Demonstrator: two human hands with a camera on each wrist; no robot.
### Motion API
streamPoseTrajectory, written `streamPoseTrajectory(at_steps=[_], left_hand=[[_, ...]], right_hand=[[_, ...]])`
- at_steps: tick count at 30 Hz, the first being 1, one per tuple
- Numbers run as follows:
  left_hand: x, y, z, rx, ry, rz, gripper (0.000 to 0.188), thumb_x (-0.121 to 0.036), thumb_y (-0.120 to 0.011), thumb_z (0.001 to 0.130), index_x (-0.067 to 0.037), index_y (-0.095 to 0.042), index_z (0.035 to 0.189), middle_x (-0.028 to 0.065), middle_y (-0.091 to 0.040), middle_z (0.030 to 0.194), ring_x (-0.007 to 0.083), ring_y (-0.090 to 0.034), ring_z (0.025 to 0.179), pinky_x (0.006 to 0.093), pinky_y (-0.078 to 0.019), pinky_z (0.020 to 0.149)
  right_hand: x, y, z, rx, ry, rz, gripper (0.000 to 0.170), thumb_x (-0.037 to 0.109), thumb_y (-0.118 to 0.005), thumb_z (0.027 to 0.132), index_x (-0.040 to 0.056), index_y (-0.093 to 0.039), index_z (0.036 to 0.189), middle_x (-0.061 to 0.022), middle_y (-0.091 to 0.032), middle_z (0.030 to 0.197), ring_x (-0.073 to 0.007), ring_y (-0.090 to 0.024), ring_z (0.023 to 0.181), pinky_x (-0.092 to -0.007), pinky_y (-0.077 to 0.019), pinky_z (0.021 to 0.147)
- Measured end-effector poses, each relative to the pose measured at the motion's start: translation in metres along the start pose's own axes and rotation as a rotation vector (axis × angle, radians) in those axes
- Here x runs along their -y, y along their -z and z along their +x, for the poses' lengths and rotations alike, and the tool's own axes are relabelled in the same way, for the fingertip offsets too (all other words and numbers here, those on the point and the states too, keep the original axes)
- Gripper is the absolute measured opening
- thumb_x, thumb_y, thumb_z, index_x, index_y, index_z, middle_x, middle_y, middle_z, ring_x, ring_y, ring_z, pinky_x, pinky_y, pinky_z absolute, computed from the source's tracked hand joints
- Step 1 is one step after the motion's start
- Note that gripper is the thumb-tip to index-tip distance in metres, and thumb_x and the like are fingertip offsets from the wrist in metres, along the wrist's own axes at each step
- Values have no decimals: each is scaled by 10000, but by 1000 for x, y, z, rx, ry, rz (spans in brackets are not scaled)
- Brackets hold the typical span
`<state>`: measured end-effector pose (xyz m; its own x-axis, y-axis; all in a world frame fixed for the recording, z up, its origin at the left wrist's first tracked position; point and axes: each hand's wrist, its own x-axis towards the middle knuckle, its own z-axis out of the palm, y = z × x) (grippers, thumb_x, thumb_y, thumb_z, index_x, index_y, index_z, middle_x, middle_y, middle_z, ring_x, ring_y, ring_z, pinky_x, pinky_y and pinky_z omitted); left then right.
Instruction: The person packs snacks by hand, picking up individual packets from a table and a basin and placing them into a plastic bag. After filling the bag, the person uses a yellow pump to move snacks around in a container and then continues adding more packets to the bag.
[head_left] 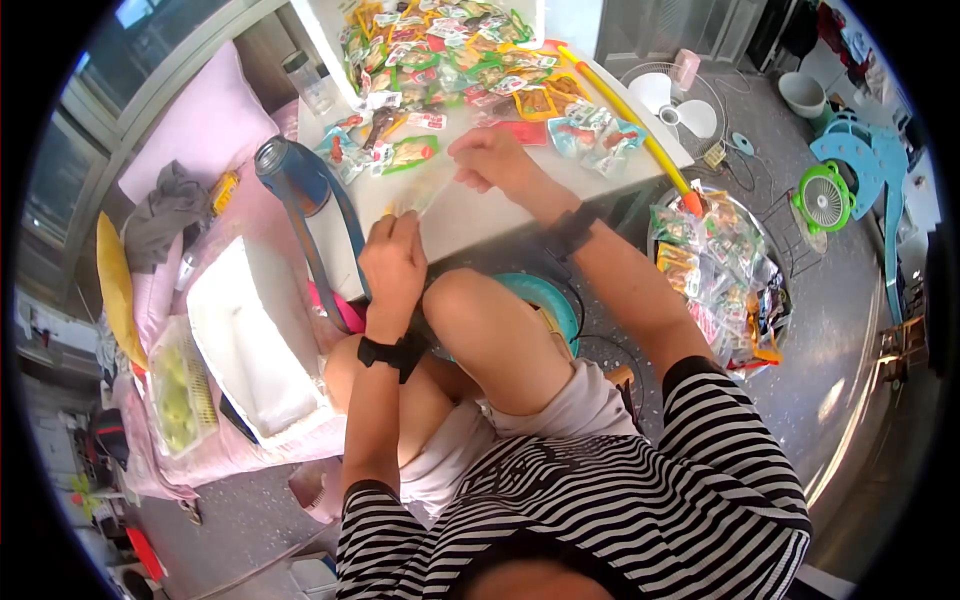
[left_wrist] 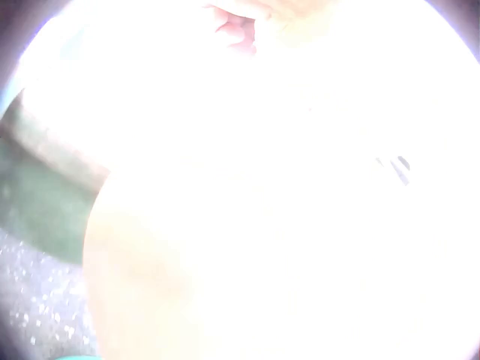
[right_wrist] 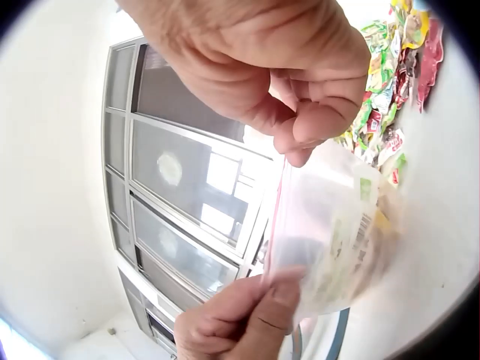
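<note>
Between my hands hangs a clear zip bag [right_wrist: 322, 225], its pinkish top edge stretched from one hand to the other. Inside the bag show small packets with green print, a barcode and some yellow. My right hand [head_left: 500, 165] pinches one end of that edge between thumb and finger. At the other end, my left hand [head_left: 393, 262] grips the bag with thumb and fingers, as the right wrist view shows. Both hands are over the near part of the white table [head_left: 480, 222]. Glare washes out most of the left wrist view.
Many small snack packets [head_left: 440, 60] are heaped at the table's far side. A blue bottle [head_left: 292, 175] with a strap stands at left, near a white foam box [head_left: 260, 340]. A yellow stick [head_left: 630, 125] lies along the right edge, above a basin [head_left: 652, 250] of packets.
</note>
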<state>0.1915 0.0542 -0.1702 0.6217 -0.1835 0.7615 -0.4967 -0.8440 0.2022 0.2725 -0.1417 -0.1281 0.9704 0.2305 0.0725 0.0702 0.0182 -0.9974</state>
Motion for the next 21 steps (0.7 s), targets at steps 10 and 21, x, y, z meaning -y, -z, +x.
streamPoseTrajectory(at_steps=[10, 21], left_hand=[[-108, 94, 46, 211, -37, -371, 54, -14, -595, 839, 20, -627, 864, 124, -496, 687, 249, -469, 550, 330, -376, 522], [-217, 102, 17, 522, -377, -486, 61, 15, -575, 819, 20, -619, 861, 120, -460, 666, 252, -494, 583, 327, -371, 527]], right_hand=[[62, 76, -141, 140, 117, -52, 202, 180, -592, 868, 5, -666, 936, -48, -653, 702, -43, -554, 554, -194, -446, 479], [63, 88, -277, 31, 723, -772, 276, 316, -688, 772, 45, -666, 817, -118, -601, 706, -330, -605, 700, -412, -472, 592]])
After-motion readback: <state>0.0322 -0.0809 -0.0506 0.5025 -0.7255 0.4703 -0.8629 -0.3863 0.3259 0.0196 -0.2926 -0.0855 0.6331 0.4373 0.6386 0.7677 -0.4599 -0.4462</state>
